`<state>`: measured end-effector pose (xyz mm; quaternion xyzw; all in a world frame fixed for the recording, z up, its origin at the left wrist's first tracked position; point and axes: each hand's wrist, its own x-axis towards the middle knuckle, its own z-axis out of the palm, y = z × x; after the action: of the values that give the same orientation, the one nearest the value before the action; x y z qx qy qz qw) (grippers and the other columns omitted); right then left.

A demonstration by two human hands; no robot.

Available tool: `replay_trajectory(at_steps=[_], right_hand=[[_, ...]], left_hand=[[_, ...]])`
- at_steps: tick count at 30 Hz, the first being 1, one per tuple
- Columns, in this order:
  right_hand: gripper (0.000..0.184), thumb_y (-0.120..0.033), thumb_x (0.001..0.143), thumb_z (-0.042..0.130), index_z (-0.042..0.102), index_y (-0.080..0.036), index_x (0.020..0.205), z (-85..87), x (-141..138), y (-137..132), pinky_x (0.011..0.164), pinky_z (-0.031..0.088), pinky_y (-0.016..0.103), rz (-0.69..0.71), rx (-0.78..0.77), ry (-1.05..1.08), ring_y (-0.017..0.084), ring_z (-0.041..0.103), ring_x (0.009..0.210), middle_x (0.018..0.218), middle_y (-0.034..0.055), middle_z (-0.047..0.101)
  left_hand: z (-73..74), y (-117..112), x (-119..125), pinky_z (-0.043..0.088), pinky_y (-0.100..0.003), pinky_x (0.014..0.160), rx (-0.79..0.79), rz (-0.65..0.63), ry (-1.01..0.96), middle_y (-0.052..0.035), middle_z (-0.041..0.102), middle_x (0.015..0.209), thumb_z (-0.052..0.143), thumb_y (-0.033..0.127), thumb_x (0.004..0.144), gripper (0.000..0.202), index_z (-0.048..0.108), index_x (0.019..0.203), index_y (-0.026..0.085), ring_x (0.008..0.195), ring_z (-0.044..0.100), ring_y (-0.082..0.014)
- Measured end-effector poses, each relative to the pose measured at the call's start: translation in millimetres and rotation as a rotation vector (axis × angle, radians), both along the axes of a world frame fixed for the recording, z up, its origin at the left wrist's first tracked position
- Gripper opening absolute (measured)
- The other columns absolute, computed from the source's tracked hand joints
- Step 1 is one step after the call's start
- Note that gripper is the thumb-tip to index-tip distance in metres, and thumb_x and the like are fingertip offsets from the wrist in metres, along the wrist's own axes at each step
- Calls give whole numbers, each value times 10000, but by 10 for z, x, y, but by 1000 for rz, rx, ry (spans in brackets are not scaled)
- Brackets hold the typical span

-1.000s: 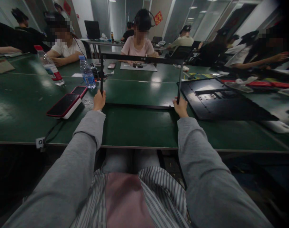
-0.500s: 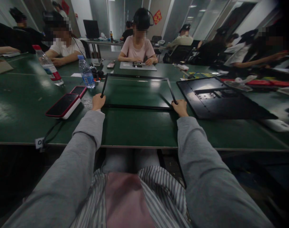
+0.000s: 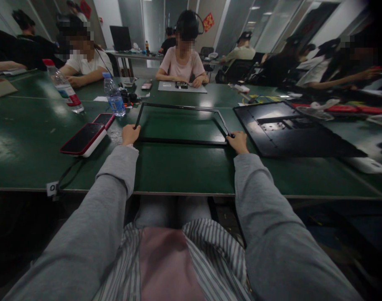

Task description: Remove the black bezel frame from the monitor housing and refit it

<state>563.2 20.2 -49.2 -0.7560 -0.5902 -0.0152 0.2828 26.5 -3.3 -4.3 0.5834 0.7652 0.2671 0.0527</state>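
Observation:
A thin black screen bezel (image 3: 181, 141), a rectangular frame with an open middle, is between my two hands over the green table (image 3: 184, 171). My left hand (image 3: 131, 134) is closed round its left side near the lower corner. Around the right side, my right hand (image 3: 238, 142) is closed in the same way. The bezel's far edge looks tilted, lower on the right; whether its near edge touches the table I cannot tell. Just right of my right hand lies a large black panel (image 3: 285, 138) with a recessed section in its upper part.
Left of my left hand are a phone in a red case (image 3: 84, 138) on a white block, a blue-capped water bottle (image 3: 115, 100) and a red-capped bottle (image 3: 65, 90). Across the table a person in pink (image 3: 181, 62) works on a grey mat (image 3: 197, 88). Other people sit around.
The bezel's far edge has dropped toward the table, more so at the right corner. Both hands keep their hold in nearly the same place.

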Motion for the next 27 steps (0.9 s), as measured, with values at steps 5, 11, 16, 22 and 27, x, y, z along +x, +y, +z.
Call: replay_trajectory(at_steps=[5,11,16,22,27], right_hand=[[330,-287,826,603,805,-132,1036,6,6,-1,1124,440,503,33,43,6,336,573,1193,1133,174,699],[377,-299,851,587,806,-105,1090,6,14,15,1128,435,486,30,2,-32,332,579,1220,1191,202,711],[381,-305,861,594,810,-111,1107,-24,36,30,1142,439,457,26,-1,-50,324,591,1251,1204,194,717],[334,-296,825,610,813,-165,1055,-5,30,8,1143,447,508,50,46,-4,337,609,1221,1096,148,743],[354,-282,838,603,807,-127,1082,63,-37,-57,1164,427,506,33,13,13,351,597,1256,1182,192,720]], left_hand=[[6,-23,18,523,-373,964,2,19,-5,-171,782,1236,547,404,1045,419,803,1265,155,1198,703,-331],[-7,-5,19,528,-368,970,-9,41,8,-173,767,1273,553,420,1045,420,804,1271,170,1208,697,-324],[-9,-8,26,525,-368,985,-9,38,7,-173,766,1274,567,411,1038,413,809,1264,165,1205,698,-322],[-1,-19,31,517,-353,993,-27,45,13,-164,750,1319,572,409,1038,413,793,1303,183,1219,687,-303],[6,-15,21,526,-375,966,-38,29,29,-172,764,1270,560,414,1033,410,812,1255,179,1189,695,-318]])
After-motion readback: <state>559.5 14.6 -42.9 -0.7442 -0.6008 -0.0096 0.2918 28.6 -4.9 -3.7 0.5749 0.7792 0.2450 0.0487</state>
